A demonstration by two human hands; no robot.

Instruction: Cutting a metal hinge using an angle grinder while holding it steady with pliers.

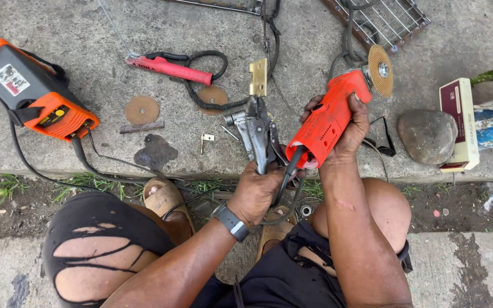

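My right hand (pixel 349 128) grips an orange angle grinder (pixel 326 117) by its body, its tan disc (pixel 381 69) pointing up and away over the concrete. My left hand (pixel 255 194), with a watch on the wrist, holds grey locking pliers (pixel 255 131) by the handles; their jaws clamp a brass-coloured hinge plate (pixel 258 77). The grinder's black cable (pixel 289 171) runs down between both hands. The disc is apart from the hinge plate, to its right.
An orange and grey welding machine (pixel 29 88) sits at the left with cables. A red electrode holder (pixel 169 68), worn discs (pixel 142 109), a small bracket (pixel 206 138), a stone (pixel 427 136), a box (pixel 459 122), dark glasses (pixel 384 142) and wire grilles (pixel 389 20) lie around.
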